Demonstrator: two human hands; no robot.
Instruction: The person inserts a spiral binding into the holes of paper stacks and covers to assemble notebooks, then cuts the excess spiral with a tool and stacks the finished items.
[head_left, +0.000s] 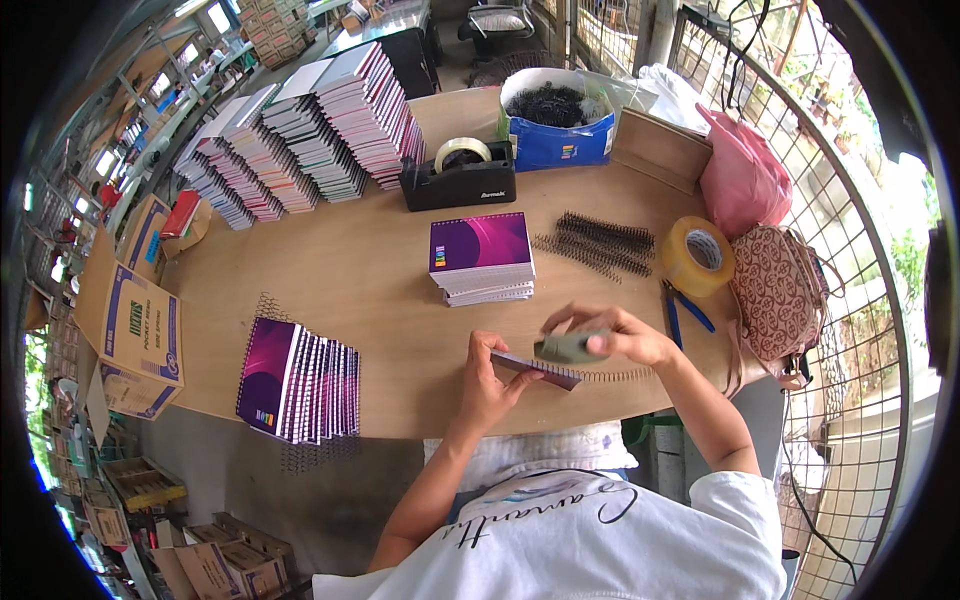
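My left hand (487,385) is gripping a thin purple spiral-bound notebook (537,369). My right hand (612,335) is pinching a grey-green tool (567,347) just above it, over the wooden table (370,290).

Daylit workshop, wooden table (350,280), wire fence (850,200)

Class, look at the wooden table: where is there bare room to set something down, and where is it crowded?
Bare: the wide patch left of the purple notebook stack, below the tape dispenser. Crowded: the right end, with black coils, tape roll and bag.
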